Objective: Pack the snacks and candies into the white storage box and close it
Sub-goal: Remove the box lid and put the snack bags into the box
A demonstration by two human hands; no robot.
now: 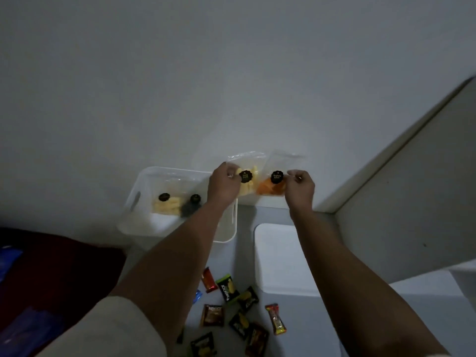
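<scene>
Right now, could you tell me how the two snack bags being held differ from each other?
The left hand grips the yellow-snack bag; the right hand grips the orange-snack bag. The yellow-snack bag sits nearer the white storage box. Both are clear bags with round black labels, held up side by side.

We cannot read the round dark labels on the two clear snack bags (260, 176); the print is too small. The left forearm (180, 248) hides the white storage box's (144, 191) near corner at 4 o'clock. Candy packets (231, 315) at 6 o'clock are cut off by the lower edge, their wording blurred.
</scene>
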